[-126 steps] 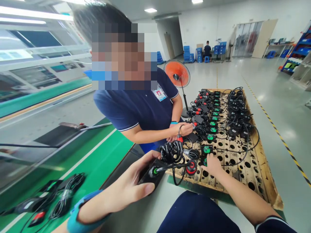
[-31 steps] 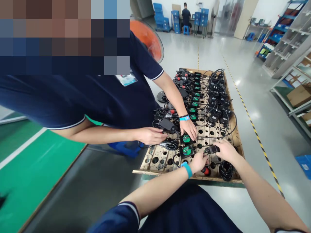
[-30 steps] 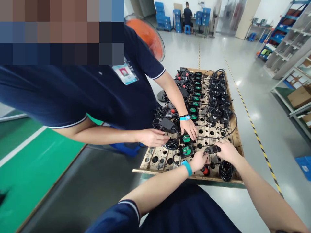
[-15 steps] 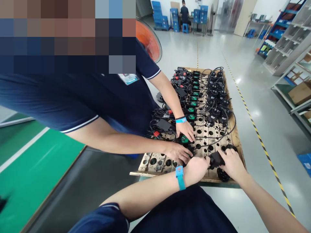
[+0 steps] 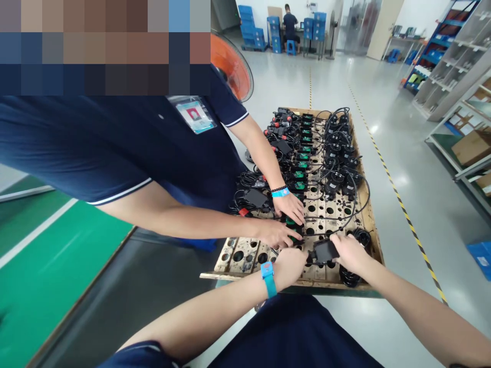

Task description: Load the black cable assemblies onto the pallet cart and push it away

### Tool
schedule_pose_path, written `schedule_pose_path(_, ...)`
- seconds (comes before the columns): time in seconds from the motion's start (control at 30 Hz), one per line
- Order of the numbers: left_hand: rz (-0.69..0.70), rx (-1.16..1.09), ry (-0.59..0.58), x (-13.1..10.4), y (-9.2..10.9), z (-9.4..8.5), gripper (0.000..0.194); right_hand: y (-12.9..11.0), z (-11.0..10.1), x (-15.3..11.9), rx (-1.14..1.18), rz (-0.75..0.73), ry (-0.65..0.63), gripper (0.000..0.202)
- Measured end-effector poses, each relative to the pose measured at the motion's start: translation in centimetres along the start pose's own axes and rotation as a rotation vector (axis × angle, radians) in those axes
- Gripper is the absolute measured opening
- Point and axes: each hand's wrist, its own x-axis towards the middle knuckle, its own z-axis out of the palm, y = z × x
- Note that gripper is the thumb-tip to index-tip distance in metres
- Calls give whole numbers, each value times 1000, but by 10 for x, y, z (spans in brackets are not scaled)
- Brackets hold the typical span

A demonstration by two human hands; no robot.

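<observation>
Gripping the black box (image 5: 326, 251) with my right fingers (image 5: 337, 241), my left fingers (image 5: 300, 255) curled, their hold unclear, I could snag the coiled cable (image 5: 349, 277) by dragging sideways.

Factory floor with cable-filled wooden tray (image 5: 374, 240)

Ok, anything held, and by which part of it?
Right hand holds the black, rectangular, plastic-looking box by its right edge. Left hand is near its left end; can't tell whether it grips anything.
</observation>
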Motion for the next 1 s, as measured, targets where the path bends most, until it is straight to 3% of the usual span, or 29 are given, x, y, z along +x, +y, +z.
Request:
schedule_pose_path(0.17,-14,-27,-113,11,-15,21,26,-5,18,5,135,-50,-211,58)
schedule_pose_path(0.23,-98,-86,-67,14,-17,29,26,-3,28,7,130,-53,-179,54)
schedule_pose_path(0.37,-177,-142,68,9,-22,40,30,-14,45,17,181,46,7,56)
schedule_pose_path(0.5,-231,-153,148,-7,-25,46,31,-24,42,16,289,84,53,63)
schedule_pose_path(0.57,-235,-110,185,-13,-21,46,33,-13,32,0,286,25,78,59)
schedule_pose_path(0.67,-137,-92,263,-13,-3,45,30,24,24,-39,112,-7,97,62)
schedule_pose_path(0.73,-30,-94,299,-2,13,45,41,53,28,-60,-45,2,63,78)
schedule_pose_path(0.83,38,-38,318,28,29,49,80,76,44,-64,-155,-85,19,89)
schedule_pose_path(0.9,-15,16,284,49,32,52,82,72,52,-51,-162,-175,11,76)
schedule_pose_path(1.0,-62,63,259,67,24,54,69,46,53,-25,-186,-195,52,45)
